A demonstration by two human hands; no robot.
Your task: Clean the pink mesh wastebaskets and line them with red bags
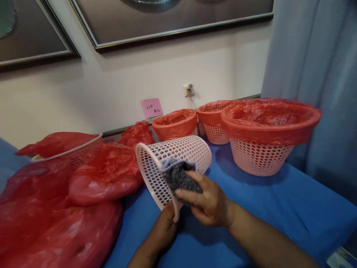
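Observation:
A white perforated plastic basket (185,149) lies tipped on its side above the blue cloth, its open mouth facing left. My left hand (164,227) grips its rim at the lower front, thumb inside the mouth and the other fingers hidden beneath. In my right hand (210,199) is a dark grey cleaning cloth (180,178) with a lighter edge, pressed against the outside of the basket near the rim. The fingers of that hand are bent around the cloth.
Red-bag-lined baskets stand behind and right: a large one (262,156), a middle one (216,130) and a smaller one (174,126). Filled red bags (61,223) crowd the left, beside another basket (96,139). A pink note (152,108) and a socket (189,90) are on the wall.

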